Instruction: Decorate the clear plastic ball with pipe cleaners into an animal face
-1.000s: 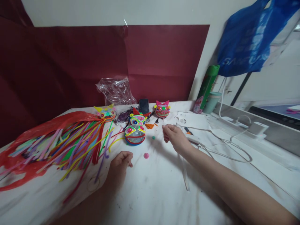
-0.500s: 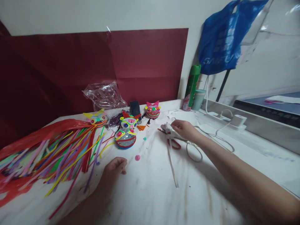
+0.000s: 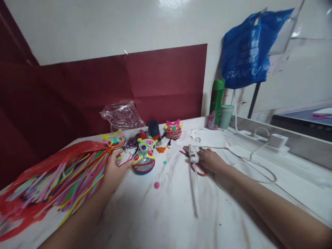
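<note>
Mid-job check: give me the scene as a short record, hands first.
left hand: at the pipe cleaners, grip unclear
right hand: at the glue gun, grip unclear
red-handled tool: partly hidden by the glue gun
crafts: pink-eared head, red-topped head, yellow-eared head
loose piece: pink disc on the table
hanging: blue bag

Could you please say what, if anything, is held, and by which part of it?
Cannot tell: right hand is at the glue gun, left hand by the pipe cleaners.
</note>
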A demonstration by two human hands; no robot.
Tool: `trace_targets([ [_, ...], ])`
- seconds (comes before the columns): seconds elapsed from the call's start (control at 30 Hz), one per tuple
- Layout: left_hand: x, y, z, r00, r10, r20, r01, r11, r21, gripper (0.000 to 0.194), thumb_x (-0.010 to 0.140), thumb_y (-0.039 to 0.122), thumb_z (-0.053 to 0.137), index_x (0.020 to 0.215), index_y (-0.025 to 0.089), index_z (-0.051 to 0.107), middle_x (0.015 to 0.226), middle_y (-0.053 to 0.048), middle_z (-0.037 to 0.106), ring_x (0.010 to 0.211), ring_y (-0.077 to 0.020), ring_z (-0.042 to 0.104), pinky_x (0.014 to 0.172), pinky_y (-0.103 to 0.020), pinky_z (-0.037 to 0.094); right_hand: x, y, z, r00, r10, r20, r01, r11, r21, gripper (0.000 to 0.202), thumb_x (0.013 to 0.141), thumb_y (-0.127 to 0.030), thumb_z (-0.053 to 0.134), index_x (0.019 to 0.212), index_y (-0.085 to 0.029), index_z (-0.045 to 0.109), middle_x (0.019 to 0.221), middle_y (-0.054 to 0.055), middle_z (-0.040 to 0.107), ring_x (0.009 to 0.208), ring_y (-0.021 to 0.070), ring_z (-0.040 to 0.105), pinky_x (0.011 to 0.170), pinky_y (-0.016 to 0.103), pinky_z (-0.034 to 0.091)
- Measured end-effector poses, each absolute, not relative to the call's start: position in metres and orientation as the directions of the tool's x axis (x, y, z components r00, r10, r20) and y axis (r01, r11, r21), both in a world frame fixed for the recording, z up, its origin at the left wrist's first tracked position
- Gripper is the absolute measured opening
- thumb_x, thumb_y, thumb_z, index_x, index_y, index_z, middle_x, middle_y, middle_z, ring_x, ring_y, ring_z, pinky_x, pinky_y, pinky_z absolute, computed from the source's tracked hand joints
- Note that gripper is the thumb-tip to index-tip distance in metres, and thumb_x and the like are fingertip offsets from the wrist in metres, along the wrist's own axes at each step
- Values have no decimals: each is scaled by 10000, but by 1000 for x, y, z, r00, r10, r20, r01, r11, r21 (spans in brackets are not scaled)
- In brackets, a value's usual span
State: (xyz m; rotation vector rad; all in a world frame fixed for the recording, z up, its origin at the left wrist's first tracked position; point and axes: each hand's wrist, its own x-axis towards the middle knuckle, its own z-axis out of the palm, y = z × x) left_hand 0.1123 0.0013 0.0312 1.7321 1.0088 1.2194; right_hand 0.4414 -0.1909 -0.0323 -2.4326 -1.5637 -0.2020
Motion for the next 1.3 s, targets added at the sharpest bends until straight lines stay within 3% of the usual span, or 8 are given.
trace_targets([
  [0.1, 123, 6, 30, 346, 854, 390, 252, -484, 838, 645, 557, 311, 784, 1147, 214, 541, 1259, -114, 528, 1197, -289, 463, 1005, -399, 336, 438, -193, -31, 427, 852, 303, 904, -400, -150, 173, 756, -139, 515, 906, -116, 598, 984, 172, 629, 974, 301, 524, 750, 336, 379],
  [0.3, 143, 8, 20, 502, 806, 314, 190, -457, 869, 806, 494, 249, 826, 1232, 220, 503, 1277, -120, 531, 1157, -297, 509, 959, -393, 387, 420, -194, -14, 471, 784, 405, 879, -378, -290, 230, 851, -240, 417, 965, -122, 578, 956, 149, 646, 892, 256, 584, 765, 317, 433],
  [0.5, 141, 4, 7, 557, 776, 296, 281, -511, 812, 796, 523, 230, 796, 1246, 225, 465, 1180, -90, 582, 1079, -272, 557, 914, -404, 432, 380, -202, 1, 542, 782, 308, 610, -115, -784, 374, 834, -436, 430, 960, -179, 670, 912, 74, 694, 866, 273, 626, 732, 349, 490],
  [0.6, 131, -1, -5, 518, 740, 430, 312, -631, 710, 815, 525, 276, 795, 1257, 222, 443, 1238, -102, 533, 1150, -290, 510, 960, -432, 410, 351, -210, 11, 474, 861, 183, 509, -98, -855, 412, 809, -467, 453, 985, -176, 687, 960, 82, 694, 832, 273, 630, 642, 330, 499],
  [0.7, 118, -4, -15, 565, 639, 523, 335, -756, 563, 824, 528, 347, 793, 1254, 209, 430, 1282, -132, 491, 1206, -317, 464, 992, -463, 393, 321, -213, 23, 269, 935, 232, 586, 33, -810, 338, 824, -440, 470, 953, -210, 682, 995, 60, 684, 873, 257, 617, 661, 311, 499],
  [0.87, 102, -7, -20, 646, 457, 611, 279, -887, 368, 782, 578, 325, 760, 1261, 204, 399, 1285, -133, 493, 1213, -313, 468, 999, -471, 412, 284, -202, 24, 78, 922, 380, 663, 237, -711, 192, 837, -322, 465, 779, -181, 582, 752, 40, 622, 695, 182, 587, 617, 270, 472],
  [1.1, 100, -5, -18, 687, 399, 607, 237, -913, 332, 755, 592, 300, 749, 1250, 168, 401, 1281, -162, 475, 1219, -316, 455, 1021, -475, 396, 281, -191, -10, -145, 750, 645, 795, 477, -375, 104, 790, -126, 437, 717, -200, 440, 655, 15, 526, 621, 138, 507, 543, 225, 403],
  [1.3, 103, -7, -18, 678, 408, 611, 241, -909, 338, 753, 578, 243, 746, 1250, 179, 412, 1282, -152, 472, 1223, -324, 442, 1021, -489, 390, 283, -188, -16, -182, 708, 682, 828, 485, -283, 148, 752, -47, 463, 748, -195, 459, 661, 18, 541, 634, 137, 514, 554, 220, 413],
])
